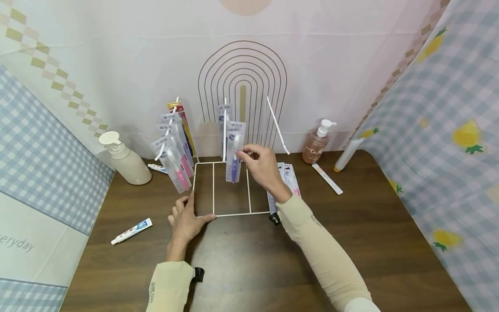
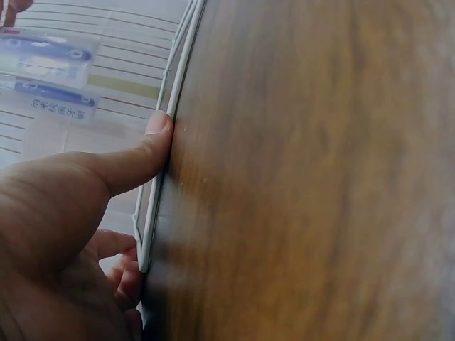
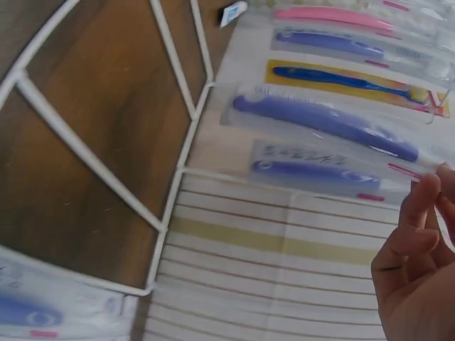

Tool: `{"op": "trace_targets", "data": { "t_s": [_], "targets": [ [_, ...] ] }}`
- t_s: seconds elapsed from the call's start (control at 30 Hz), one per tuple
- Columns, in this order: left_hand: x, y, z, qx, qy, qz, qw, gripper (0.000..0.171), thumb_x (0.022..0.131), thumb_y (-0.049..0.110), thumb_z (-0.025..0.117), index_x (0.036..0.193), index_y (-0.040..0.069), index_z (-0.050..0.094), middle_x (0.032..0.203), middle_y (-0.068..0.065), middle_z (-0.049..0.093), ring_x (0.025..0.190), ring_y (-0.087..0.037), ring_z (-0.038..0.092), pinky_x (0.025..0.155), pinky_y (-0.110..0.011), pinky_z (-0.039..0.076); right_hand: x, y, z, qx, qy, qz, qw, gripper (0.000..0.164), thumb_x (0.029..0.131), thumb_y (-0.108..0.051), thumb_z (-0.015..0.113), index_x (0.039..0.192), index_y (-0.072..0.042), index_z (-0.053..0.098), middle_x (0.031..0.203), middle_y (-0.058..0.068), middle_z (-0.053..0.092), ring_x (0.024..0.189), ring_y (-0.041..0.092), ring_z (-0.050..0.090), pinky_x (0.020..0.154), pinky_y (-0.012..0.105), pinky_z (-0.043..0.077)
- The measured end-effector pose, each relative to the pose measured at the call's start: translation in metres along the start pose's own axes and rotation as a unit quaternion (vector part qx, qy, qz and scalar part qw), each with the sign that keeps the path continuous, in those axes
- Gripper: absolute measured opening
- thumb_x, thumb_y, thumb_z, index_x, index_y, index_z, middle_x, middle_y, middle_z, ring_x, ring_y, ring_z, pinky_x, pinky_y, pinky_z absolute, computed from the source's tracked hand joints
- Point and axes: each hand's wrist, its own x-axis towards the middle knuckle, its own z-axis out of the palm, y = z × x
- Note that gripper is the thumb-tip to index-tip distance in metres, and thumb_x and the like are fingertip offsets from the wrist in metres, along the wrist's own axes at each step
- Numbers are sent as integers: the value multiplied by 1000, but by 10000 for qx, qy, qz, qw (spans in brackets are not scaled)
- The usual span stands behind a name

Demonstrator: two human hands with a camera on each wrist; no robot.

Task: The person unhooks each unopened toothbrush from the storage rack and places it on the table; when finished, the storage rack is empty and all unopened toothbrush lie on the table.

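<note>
My right hand (image 1: 263, 167) pinches a packaged toothbrush (image 1: 234, 151) with a purple handle beside the middle prong of a white wire rack (image 1: 234, 215). Whether this pack hangs on the prong, I cannot tell. Behind it another purple toothbrush pack (image 3: 313, 172) hangs on that prong. At the rack's front left corner rests my left hand (image 1: 187, 221), thumb straight on the front wire and index finger along the side wire. The left prong carries several toothbrush packs (image 1: 177, 167), pink and purple, with a yellow-and-red one at the back. No pack shows on the right prong (image 1: 277, 125).
More toothbrush packs (image 1: 289, 177) lie by the rack's right side, partly under my right forearm. Toothpaste tubes (image 1: 131, 231) lie at left. A cream pump bottle (image 1: 124, 159) stands left; a pinkish pump bottle (image 1: 316, 143), a white tube (image 1: 348, 155) and a flat strip (image 1: 326, 178) are at right.
</note>
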Motion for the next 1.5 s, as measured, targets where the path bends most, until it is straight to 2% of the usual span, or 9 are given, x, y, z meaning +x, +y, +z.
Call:
{"op": "trace_targets", "data": {
  "t_s": [0.3,0.57,0.73,0.87,0.97,1.03,1.17,1.3,1.5],
  "targets": [
    [1,-3,0,38,31,-6,10000,119,92,41,93,184,11,23,174,-28,29,141,-52,34,107,-66,24,-14,32,-10,-227,-211,855,9959,17,110,-12,75,108,2,83,82,19,72,66,10,58,65,22,47],
    [1,-3,2,59,97,45,9999,120,91,42,93,183,10,23,172,-27,31,141,-51,35,107,-66,24,-31,73,-48,-802,-22,1504,9854,26,113,-16,71,121,4,84,101,23,81,73,11,62,65,22,49],
    [0,0,1,67,33,-42,10000,120,92,41,93,184,10,22,174,-26,30,140,-50,35,107,-65,24,-43,101,-81,-1152,252,2071,9712,31,115,-17,66,126,6,83,114,28,82,85,25,70,77,30,53],
    [0,3,-2,48,-56,-111,9999,120,93,40,92,184,11,20,175,-26,28,142,-50,33,108,-65,23,-48,194,-108,-1591,330,2435,9562,35,113,-28,66,125,-2,87,116,18,85,98,32,73,85,39,55],
    [0,3,-2,58,-63,-110,9999,120,93,40,92,184,10,20,175,-26,28,143,-50,33,108,-66,24,-50,253,-123,-1801,372,2749,9437,36,112,-35,67,123,-9,89,116,11,86,98,27,74,82,38,56],
    [0,3,-2,67,-57,-109,9999,120,93,40,92,184,9,21,175,-26,28,143,-50,33,108,-66,24,-53,254,-128,-1861,372,3008,9346,36,112,-34,67,125,-7,88,121,13,86,101,27,75,83,40,57],
    [0,2,-2,94,-27,-94,9999,120,92,41,93,183,9,22,174,-26,29,142,-51,34,107,-65,25,-60,237,-129,-1733,268,3246,9295,37,111,-32,67,125,-4,88,124,16,86,107,27,76,90,43,59],
    [-1,1,-1,98,38,-27,9999,119,91,42,93,183,9,24,173,-27,31,141,-52,35,106,-65,25,-59,245,-128,-1732,58,3484,9212,40,113,-34,64,126,-3,87,126,18,84,110,28,74,88,42,56],
    [0,-2,2,149,123,47,9998,119,91,43,93,183,10,25,172,-27,32,139,-51,36,103,-63,26,-64,248,-126,-1675,-42,3586,9183,39,111,-35,67,125,-4,87,123,17,85,108,30,75,84,36,53]
  ]
}}
